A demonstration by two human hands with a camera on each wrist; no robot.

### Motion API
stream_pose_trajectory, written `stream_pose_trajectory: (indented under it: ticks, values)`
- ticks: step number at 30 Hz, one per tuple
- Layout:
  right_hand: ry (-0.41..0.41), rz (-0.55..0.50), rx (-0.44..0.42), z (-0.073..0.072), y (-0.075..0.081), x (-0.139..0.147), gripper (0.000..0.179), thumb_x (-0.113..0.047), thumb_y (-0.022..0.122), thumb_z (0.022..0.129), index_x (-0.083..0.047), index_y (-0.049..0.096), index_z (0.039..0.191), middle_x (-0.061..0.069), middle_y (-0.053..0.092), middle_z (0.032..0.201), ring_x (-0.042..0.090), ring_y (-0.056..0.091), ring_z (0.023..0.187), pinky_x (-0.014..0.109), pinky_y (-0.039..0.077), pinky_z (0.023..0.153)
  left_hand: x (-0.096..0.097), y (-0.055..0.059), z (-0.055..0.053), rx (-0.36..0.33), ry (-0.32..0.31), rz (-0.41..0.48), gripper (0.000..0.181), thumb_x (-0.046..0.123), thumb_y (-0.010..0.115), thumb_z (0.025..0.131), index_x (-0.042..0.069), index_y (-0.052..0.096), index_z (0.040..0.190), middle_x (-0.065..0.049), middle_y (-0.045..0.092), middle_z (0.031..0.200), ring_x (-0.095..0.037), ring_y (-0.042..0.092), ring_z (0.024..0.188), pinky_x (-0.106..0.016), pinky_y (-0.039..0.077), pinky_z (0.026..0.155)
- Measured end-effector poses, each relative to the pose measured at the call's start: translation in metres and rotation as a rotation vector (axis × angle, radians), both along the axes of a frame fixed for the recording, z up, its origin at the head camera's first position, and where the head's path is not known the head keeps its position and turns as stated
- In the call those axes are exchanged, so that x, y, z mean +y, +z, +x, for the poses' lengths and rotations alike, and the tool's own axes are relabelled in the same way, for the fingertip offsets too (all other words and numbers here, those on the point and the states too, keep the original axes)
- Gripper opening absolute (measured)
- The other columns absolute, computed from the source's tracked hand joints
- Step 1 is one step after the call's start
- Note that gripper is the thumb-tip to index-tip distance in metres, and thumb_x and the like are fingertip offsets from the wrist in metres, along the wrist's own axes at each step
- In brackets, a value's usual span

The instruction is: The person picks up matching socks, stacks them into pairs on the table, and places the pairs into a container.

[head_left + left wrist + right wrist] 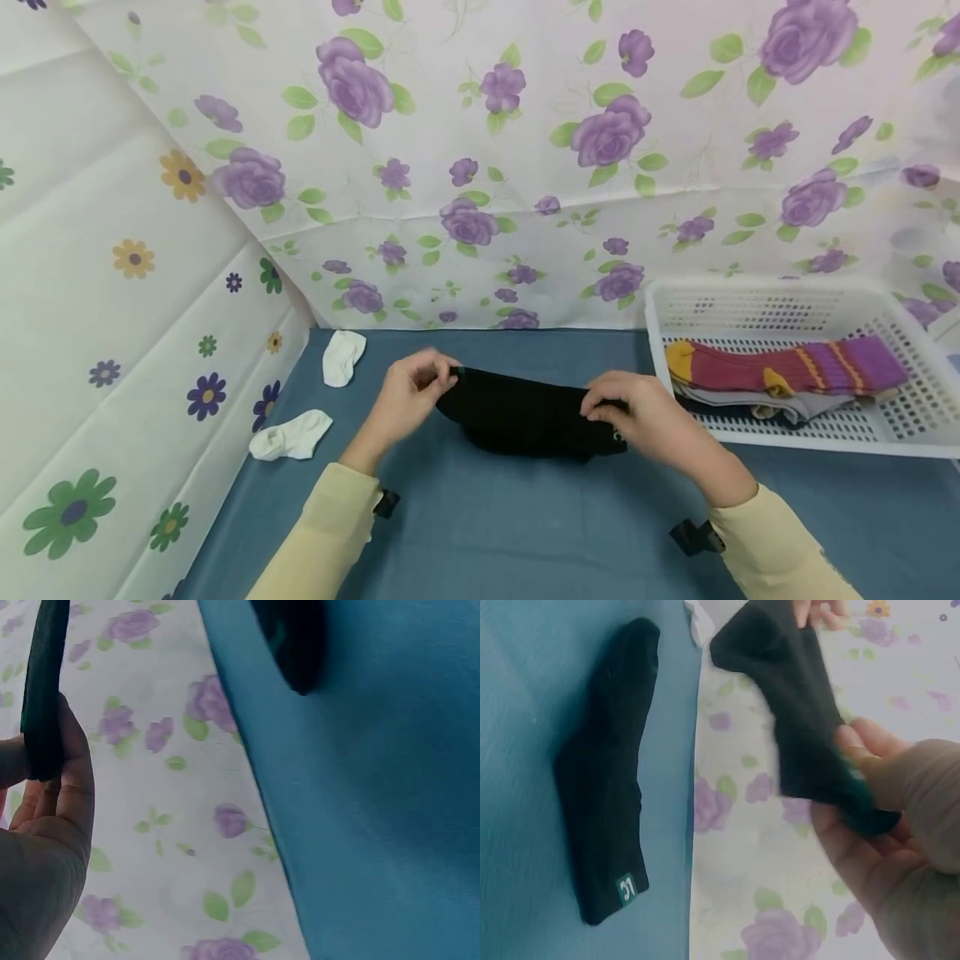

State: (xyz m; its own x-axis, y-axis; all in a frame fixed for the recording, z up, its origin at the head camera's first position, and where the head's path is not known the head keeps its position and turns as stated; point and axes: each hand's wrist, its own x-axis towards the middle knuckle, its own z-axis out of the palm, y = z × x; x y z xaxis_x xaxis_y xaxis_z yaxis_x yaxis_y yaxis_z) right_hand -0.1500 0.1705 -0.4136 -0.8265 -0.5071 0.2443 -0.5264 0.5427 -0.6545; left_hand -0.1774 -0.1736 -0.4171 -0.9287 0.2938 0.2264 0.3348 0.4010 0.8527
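Observation:
My left hand (405, 396) pinches one end of a black sock (517, 404), and my right hand (645, 417) pinches the other end. The sock is stretched between them above the blue cloth. In the left wrist view, the thumb and fingers of the left hand (56, 825) close on the dark sock end. In the right wrist view, the right hand (900, 825) grips near a green patch on the held sock (787, 697). A second black sock (604, 780) with a small green-and-white label lies flat on the cloth below, partly hidden in the head view.
Two small white socks (343, 358) lie apart on the left of the blue cloth (480, 525). At the right stands a white perforated basket (930, 417) holding maroon-and-purple socks (810, 367) over grey and dark ones. Flowered sheets (450, 167) rise behind and at the left.

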Motion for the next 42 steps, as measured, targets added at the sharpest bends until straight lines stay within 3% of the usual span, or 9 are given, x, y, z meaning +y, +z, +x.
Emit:
stream_pose_trajectory:
  ticks: [4,8,11,16,24,29,33,36,42]
  values:
    - [0.002,0.099,-0.138,0.001,0.0,-0.004,0.02,-0.009,0.064,0.087,-0.025,0.072,0.097,0.0,0.066,0.11,0.011,0.065,0.09,0.018,0.051,0.062,-0.001,-0.01,0.001,-0.004,0.031,-0.069,0.02,0.008,0.058,0.092,0.019,0.073,0.083,0.0,0.065,0.113,-0.014,0.059,0.108,-0.024,0.05,0.069]
    - [-0.121,0.156,-0.178,0.001,-0.001,-0.01,0.019,-0.028,0.067,0.086,-0.024,0.07,0.105,-0.002,0.068,0.108,0.005,0.054,0.054,0.022,0.045,0.05,0.005,-0.014,0.004,-0.015,0.087,-0.161,0.019,0.014,0.058,0.093,0.024,0.074,0.1,0.001,0.064,0.117,-0.014,0.062,0.081,-0.026,0.048,0.058]
    - [-0.203,0.154,-0.118,-0.002,-0.001,-0.014,0.028,-0.032,0.074,0.08,-0.024,0.067,0.106,-0.002,0.066,0.111,0.009,0.054,0.059,0.025,0.045,0.054,0.011,-0.016,0.005,-0.03,0.122,-0.181,0.018,0.022,0.063,0.09,0.025,0.072,0.105,0.001,0.063,0.119,-0.015,0.059,0.067,-0.026,0.047,0.054]
    - [-0.278,0.17,0.04,-0.008,0.001,-0.014,0.033,-0.012,0.074,0.08,-0.025,0.059,0.107,-0.001,0.059,0.106,0.015,0.056,0.084,0.028,0.046,0.065,0.022,-0.022,0.005,-0.046,0.2,-0.192,0.028,0.032,0.076,0.078,0.032,0.07,0.105,0.006,0.063,0.118,-0.013,0.06,0.068,-0.026,0.049,0.056]
    - [-0.333,0.363,0.024,-0.01,-0.005,-0.022,0.044,0.009,0.053,0.082,-0.015,0.061,0.118,0.015,0.051,0.122,0.016,0.056,0.063,0.023,0.038,0.048,0.033,-0.035,0.008,-0.197,0.178,-0.276,0.033,0.03,0.077,0.077,0.026,0.069,0.109,-0.01,0.063,0.061,-0.017,0.035,0.034,-0.028,0.033,0.035]
    - [-0.373,0.45,-0.011,-0.005,-0.019,-0.031,0.037,0.008,0.064,0.078,-0.005,0.066,0.112,0.023,0.054,0.119,0.028,0.063,0.083,0.035,0.053,0.061,0.039,-0.042,0.006,-0.281,0.141,-0.346,0.037,0.028,0.076,0.078,0.022,0.068,0.113,-0.01,0.066,0.115,-0.014,0.029,0.037,-0.027,0.032,0.04]
    - [-0.406,0.488,-0.051,-0.007,-0.037,-0.033,0.033,0.006,0.067,0.078,-0.005,0.068,0.11,0.02,0.057,0.11,0.032,0.06,0.096,0.042,0.054,0.072,0.04,-0.047,0.004,-0.316,0.118,-0.404,0.038,0.027,0.076,0.078,0.02,0.068,0.115,-0.006,0.058,0.13,-0.02,0.063,0.083,-0.03,0.044,0.058]
    - [-0.406,0.494,-0.051,-0.01,-0.051,-0.032,0.032,0.006,0.065,0.079,-0.005,0.068,0.109,0.02,0.056,0.109,0.032,0.058,0.097,0.044,0.053,0.074,0.041,-0.05,0.004,-0.338,0.118,-0.441,0.039,0.028,0.076,0.078,0.022,0.067,0.115,-0.004,0.058,0.13,-0.028,0.047,0.127,-0.036,0.05,0.077]
    - [-0.383,0.476,-0.041,-0.016,-0.071,-0.025,0.035,0.009,0.063,0.078,-0.006,0.069,0.109,0.021,0.055,0.116,0.035,0.056,0.104,0.047,0.052,0.08,0.043,-0.057,0.005,-0.348,0.108,-0.483,0.041,0.024,0.078,0.076,0.02,0.067,0.116,-0.005,0.058,0.129,-0.029,0.047,0.127,-0.044,0.05,0.089]
